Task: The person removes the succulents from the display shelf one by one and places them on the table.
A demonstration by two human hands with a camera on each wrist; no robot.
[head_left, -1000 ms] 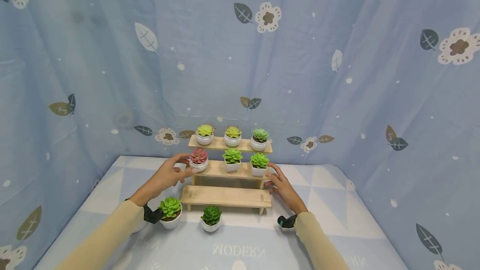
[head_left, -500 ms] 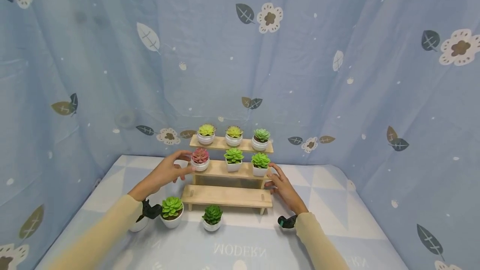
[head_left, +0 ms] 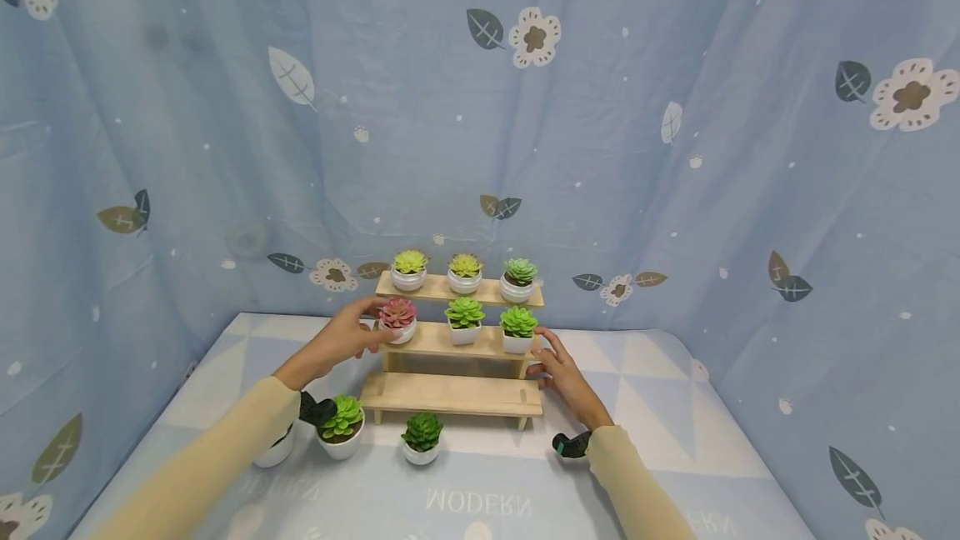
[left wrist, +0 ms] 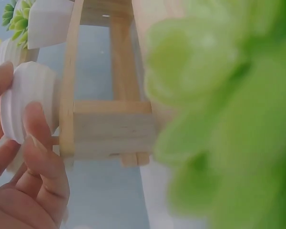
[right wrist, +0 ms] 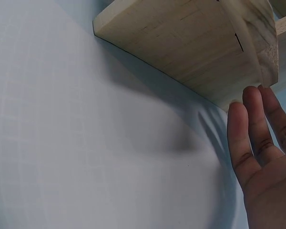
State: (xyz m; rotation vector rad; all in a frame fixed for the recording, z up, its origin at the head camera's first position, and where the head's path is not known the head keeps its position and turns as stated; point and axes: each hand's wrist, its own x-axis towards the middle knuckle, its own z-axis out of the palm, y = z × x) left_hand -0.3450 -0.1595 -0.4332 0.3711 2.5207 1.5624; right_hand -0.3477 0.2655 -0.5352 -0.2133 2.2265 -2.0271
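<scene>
pink succulent [head_left: 397, 312], white pot [left wrist: 28, 102], pale wooden stand [head_left: 450, 392], blue floral curtain [head_left: 225, 107]

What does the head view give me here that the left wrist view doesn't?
Only the head view shows the whole three-step stand, its pots, the red plant, two pots on the cloth and the right hand at the stand's side. Only the left wrist view shows the fingers curled round the ribbed white pot. Both show the left hand holding that pot at the middle step.
</scene>
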